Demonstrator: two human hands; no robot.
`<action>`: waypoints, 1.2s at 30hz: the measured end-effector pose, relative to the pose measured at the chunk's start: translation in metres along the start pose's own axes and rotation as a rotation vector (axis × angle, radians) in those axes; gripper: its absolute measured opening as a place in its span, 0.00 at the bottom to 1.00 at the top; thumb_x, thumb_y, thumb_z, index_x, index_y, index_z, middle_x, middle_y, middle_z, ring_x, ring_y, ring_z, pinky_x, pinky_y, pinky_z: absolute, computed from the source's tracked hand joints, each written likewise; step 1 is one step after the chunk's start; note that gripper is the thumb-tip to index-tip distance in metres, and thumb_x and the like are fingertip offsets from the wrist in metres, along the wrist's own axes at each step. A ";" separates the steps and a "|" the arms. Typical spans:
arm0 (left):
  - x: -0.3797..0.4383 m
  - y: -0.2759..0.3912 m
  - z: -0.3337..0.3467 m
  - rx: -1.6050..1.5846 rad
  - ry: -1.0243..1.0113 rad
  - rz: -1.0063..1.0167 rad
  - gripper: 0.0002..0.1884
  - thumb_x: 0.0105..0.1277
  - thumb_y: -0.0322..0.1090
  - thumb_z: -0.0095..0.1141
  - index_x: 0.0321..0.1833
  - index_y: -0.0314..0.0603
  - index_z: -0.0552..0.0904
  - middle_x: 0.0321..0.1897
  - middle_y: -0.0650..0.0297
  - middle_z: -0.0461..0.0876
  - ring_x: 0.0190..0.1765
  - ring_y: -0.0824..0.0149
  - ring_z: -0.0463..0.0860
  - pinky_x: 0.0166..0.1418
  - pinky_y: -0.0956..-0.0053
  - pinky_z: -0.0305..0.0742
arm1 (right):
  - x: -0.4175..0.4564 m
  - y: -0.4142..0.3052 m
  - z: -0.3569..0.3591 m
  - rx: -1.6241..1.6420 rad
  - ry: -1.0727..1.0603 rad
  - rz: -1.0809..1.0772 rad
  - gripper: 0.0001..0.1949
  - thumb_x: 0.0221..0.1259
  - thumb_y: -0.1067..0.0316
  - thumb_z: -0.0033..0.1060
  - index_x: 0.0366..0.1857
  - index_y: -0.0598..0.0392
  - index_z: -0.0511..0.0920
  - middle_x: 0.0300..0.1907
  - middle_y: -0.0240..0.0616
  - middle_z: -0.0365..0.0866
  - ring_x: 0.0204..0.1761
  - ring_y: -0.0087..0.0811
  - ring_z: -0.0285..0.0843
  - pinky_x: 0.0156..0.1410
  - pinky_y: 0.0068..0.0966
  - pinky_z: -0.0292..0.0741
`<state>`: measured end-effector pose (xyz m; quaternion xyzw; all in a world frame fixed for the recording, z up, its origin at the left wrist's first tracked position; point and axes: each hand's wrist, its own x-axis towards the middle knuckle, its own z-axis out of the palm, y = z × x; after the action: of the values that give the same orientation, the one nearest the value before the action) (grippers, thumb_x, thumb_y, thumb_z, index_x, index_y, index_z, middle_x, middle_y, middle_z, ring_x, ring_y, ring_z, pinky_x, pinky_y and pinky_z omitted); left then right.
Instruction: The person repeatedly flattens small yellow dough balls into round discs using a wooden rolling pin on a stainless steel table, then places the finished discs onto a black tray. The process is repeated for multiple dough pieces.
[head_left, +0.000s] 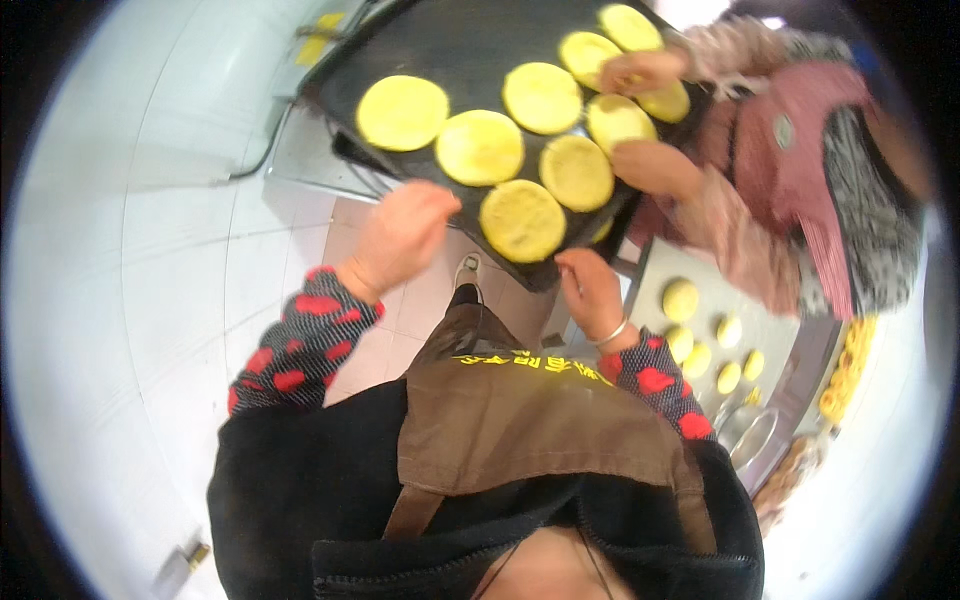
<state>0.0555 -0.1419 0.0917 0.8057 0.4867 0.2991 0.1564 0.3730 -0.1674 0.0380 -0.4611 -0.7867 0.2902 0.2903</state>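
Note:
A black baking tray (450, 45) lies before me, bearing several flat yellow dough rounds (480, 148). My left hand (405, 236) is at its near left edge, fingers curled. My right hand (592, 289) is by the near right corner, just below the closest dough round (523, 221), thumb and fingers drawn together. Blur and the angle hide whether either hand grips the rim. Across the tray, a co-worker's one hand (645, 71) reaches over the far rounds; the other hand (656, 169) touches a round (620, 124) on the right side.
To the right, a light work surface (652, 262) holds several small dough balls (680, 300) and a metal bowl (750, 435). Beyond it is a tray of yellow baked-looking pieces (847, 367). A pale tiled wall (150, 225) bounds the left. The co-worker in a pink apron (795, 142) stands close.

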 end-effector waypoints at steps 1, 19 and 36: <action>0.002 0.018 0.012 -0.047 -0.015 0.054 0.13 0.58 0.21 0.59 0.46 0.37 0.84 0.44 0.54 0.86 0.48 0.50 0.85 0.54 0.60 0.81 | -0.022 0.001 -0.009 -0.006 0.011 0.045 0.09 0.60 0.77 0.61 0.43 0.56 0.81 0.40 0.47 0.84 0.44 0.51 0.83 0.48 0.40 0.81; -0.042 0.287 0.277 -0.455 -0.868 0.720 0.12 0.63 0.22 0.59 0.49 0.39 0.83 0.44 0.51 0.85 0.48 0.46 0.84 0.51 0.58 0.80 | -0.577 0.078 -0.079 -0.854 0.898 1.275 0.27 0.51 0.61 0.71 0.56 0.57 0.75 0.50 0.55 0.80 0.56 0.58 0.76 0.64 0.48 0.73; -0.086 0.321 0.302 -0.086 -0.986 0.756 0.24 0.56 0.35 0.68 0.57 0.44 0.78 0.47 0.51 0.84 0.52 0.47 0.84 0.52 0.53 0.79 | -0.444 0.034 -0.022 -0.109 0.225 0.738 0.14 0.61 0.65 0.65 0.51 0.52 0.81 0.46 0.46 0.85 0.47 0.52 0.83 0.53 0.43 0.79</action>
<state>0.4389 -0.3587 0.0047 0.9585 0.0257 -0.0542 0.2786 0.5884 -0.5467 -0.0563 -0.7568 -0.5453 0.2807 0.2260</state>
